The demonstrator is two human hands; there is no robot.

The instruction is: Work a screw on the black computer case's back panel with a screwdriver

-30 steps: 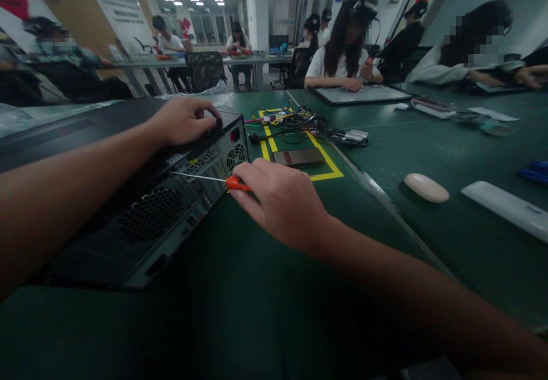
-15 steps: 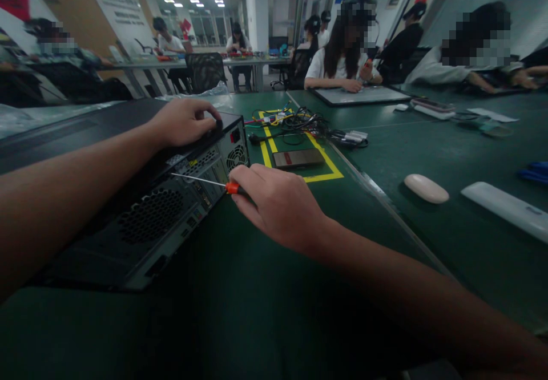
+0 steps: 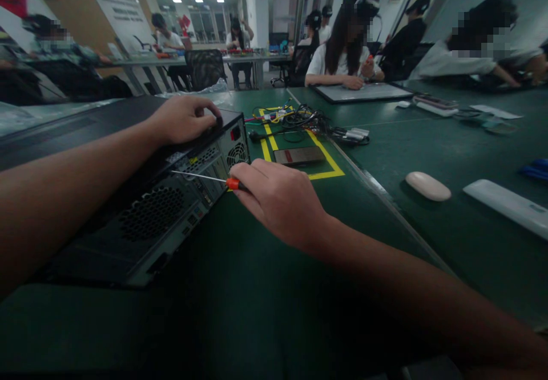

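Note:
A black computer case (image 3: 107, 118) lies on the green table at left, its rear panel with vents, ports and a fan grille facing me. My left hand (image 3: 184, 118) rests on its top, fingers curled down onto the rear upper edge. My right hand (image 3: 278, 200) is closed round a screwdriver (image 3: 232, 184) with an orange and black handle. The thin shaft points left, its tip at the rear panel near the upper edge; whether the tip sits on a screw is too small to tell.
Beyond the case, tangled cables (image 3: 303, 120) and a dark flat box (image 3: 299, 156) lie by yellow tape lines. A pale oval object (image 3: 428, 186) and a long white object (image 3: 507, 203) lie at right. Across the table, a person (image 3: 349, 55) works over a flat panel (image 3: 363, 92).
My hands, the case and the screwdriver keep almost the same places. The view has tilted slightly, and the person at the far right has shifted.

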